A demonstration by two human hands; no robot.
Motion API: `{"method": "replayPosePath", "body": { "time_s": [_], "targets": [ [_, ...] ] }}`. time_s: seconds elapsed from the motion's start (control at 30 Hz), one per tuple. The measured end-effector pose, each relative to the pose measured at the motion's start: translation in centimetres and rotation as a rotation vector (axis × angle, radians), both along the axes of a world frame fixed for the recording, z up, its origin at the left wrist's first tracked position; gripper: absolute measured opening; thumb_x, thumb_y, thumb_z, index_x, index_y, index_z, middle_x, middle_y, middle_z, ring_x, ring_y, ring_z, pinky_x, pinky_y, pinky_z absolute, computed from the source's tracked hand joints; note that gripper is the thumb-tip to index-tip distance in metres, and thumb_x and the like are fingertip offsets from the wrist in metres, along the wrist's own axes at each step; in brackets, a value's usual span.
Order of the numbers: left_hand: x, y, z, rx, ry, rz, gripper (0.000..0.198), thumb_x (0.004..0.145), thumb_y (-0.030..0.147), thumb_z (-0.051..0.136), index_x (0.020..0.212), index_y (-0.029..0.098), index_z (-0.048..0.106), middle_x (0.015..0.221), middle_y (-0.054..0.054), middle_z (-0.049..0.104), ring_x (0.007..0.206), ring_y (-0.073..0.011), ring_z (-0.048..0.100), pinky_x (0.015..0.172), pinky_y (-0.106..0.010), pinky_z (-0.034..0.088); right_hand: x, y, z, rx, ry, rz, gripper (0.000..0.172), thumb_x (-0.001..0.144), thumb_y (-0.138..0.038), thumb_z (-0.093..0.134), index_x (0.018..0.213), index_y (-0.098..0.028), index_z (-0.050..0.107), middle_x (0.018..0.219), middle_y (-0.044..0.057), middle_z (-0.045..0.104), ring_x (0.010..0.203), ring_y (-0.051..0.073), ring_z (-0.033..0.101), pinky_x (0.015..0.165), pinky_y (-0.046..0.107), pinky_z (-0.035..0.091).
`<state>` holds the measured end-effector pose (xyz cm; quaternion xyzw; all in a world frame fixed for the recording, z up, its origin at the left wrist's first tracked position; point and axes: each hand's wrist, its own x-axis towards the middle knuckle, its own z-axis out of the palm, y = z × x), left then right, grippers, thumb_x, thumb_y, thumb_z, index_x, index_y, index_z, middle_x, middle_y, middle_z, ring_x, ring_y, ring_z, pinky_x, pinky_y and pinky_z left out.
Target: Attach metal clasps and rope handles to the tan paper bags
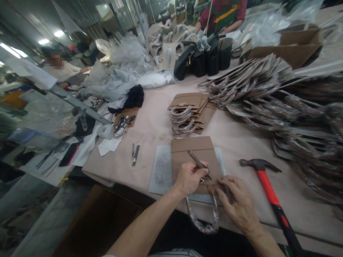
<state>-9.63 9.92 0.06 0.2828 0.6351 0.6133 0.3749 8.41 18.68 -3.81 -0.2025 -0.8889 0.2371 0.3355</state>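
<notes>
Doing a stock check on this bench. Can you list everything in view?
table: 1, pale pink, under everything listed
mat: 1, grey, on the table's near edge
bag panel: 1, tan, on the mat, wrapped handle hanging over the edge
panel stack: 1, tan, mid-table
panel piles: several, tan, table's right side
hammer: 1, red and black, right of the mat
small tools: 2, metal, left of the mat
black bags: about 4, far end
plastic wrap: heaps, clear, far left
cardboard box: 1, brown, far right
co-workers: 2, far end and far left
metal tool: 1, silver, in the left hand
left hand: 1, above the bag panel
right hand: 1, on the bag panel's lower edge
</notes>
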Motion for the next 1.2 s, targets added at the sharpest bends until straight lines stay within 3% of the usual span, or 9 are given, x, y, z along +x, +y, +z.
{"method": "replayPosePath", "body": {
  "time_s": [0.27,1.03,1.2],
  "targets": [
    [-0.1,-0.6,-0.5,0.053,0.109,-0.107,0.014,0.08,0.019,0.072,0.092,0.014,0.076,0.105,-0.011,0.079,0.1,-0.0236,0.074,0.094,-0.035,0.061,0.8,0.2,-1.3,-0.086,0.044,0.064,0.025,0.095,-0.027,0.059,0.119,-0.022,0.06,0.106,0.008,0.057,0.095,0.024,0.057,0.079,0.041,0.048],
    [0.2,-0.4,-0.6,0.015,0.13,-0.109,0.015,0.087,0.025,0.072,0.097,0.016,0.077,0.106,-0.011,0.08,0.097,-0.023,0.076,0.089,-0.033,0.061,0.8,0.7,-1.1,-0.145,-0.058,0.085,0.028,0.097,-0.033,0.055,0.123,-0.023,0.058,0.107,0.007,0.055,0.097,0.024,0.055,0.078,0.04,0.044],
    [0.2,-0.3,-0.5,0.0,0.121,-0.131,0.017,0.086,0.028,0.072,0.097,0.015,0.078,0.107,-0.011,0.08,0.098,-0.0235,0.076,0.089,-0.034,0.062,0.4,0.6,-0.9,-0.148,-0.04,0.036,0.026,0.096,-0.035,0.054,0.118,-0.02,0.057,0.106,0.007,0.058,0.096,0.024,0.056,0.077,0.039,0.043]
  ]
}}
